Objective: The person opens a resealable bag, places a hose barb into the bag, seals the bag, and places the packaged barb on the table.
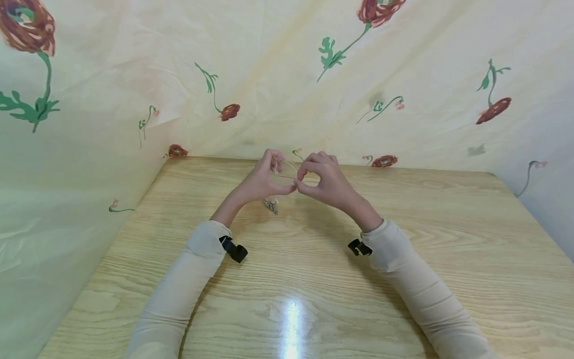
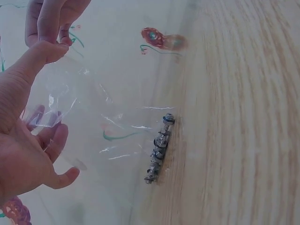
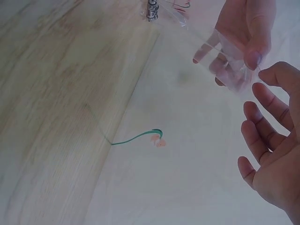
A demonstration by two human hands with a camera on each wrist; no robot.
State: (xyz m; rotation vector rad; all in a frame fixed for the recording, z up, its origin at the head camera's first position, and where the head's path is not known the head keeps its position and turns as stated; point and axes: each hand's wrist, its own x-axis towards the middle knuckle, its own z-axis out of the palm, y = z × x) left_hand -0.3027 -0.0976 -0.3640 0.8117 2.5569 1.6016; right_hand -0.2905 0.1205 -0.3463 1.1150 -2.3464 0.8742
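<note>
Between both hands hangs a clear plastic bag (image 2: 110, 112), its mouth spread into a loop in the head view. Small silver and dark metal hardware pieces (image 2: 158, 152) lie in a row along its bottom, low over the table. My left hand (image 1: 260, 183) holds one side of the mouth, fingers curled at the far edge and thumb at the near edge. Its fingers show through the plastic in the right wrist view. My right hand (image 1: 328, 180) pinches the near edge between thumb and index finger, thumb tips nearly meeting. The other right fingers are loosely bent.
A wood-grain table (image 1: 287, 269) stretches beneath both arms, with a bright light reflection near the front. Pale floral sheeting (image 1: 269, 99) rises behind the table's back edge and along the left side. Black straps (image 1: 234, 249) sit at both wrists over light sleeves.
</note>
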